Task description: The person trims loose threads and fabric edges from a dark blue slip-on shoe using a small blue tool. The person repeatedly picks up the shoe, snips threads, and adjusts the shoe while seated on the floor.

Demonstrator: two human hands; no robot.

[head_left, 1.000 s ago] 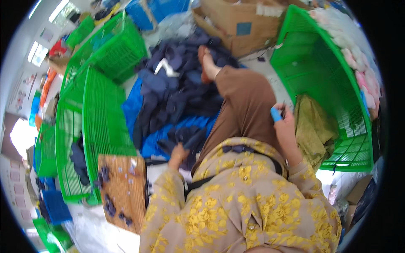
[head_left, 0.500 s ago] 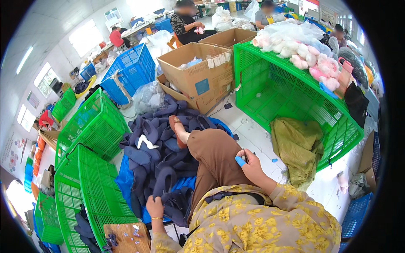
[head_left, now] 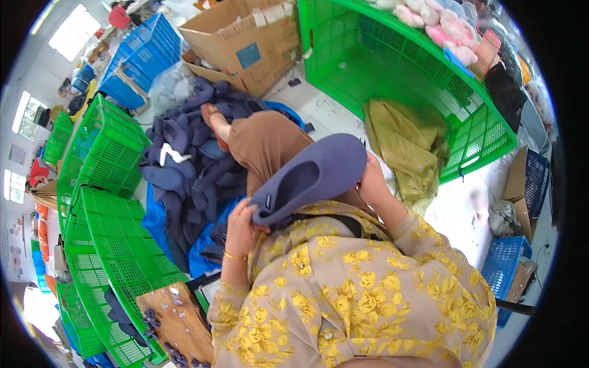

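A navy slipper (head_left: pixel 343 161) with an open heel area is held up over my lap, tilted, its rounded toe toward the right. My left hand (head_left: pixel 242 227), with a gold bracelet at the wrist, is closed on the slipper's heel end. At the toe end is my right hand (head_left: pixel 372 184), its fingers curled and partly behind the slipper. Thin dark tips of a small pointed tool (head_left: pixel 363 143) show above that hand. A large pile of similar navy slippers (head_left: pixel 190 178) lies on a blue sheet (head_left: pixel 153 214) by my feet, with a white piece (head_left: pixel 173 153) on top.
Green crates (head_left: pixel 123 245) line the left, near a wooden board (head_left: pixel 178 313) with small scraps. A large green crate (head_left: pixel 331 67) lies on its side ahead, with an olive sack (head_left: pixel 408 147) at its mouth. Cardboard boxes (head_left: pixel 245 43) stand beyond the pile. Pink plush toys (head_left: pixel 451 30) sit on the crate.
My left hand has lifted a navy slipper from the pile to my lap. My right hand has come up to its toe end. The view has tipped downward.
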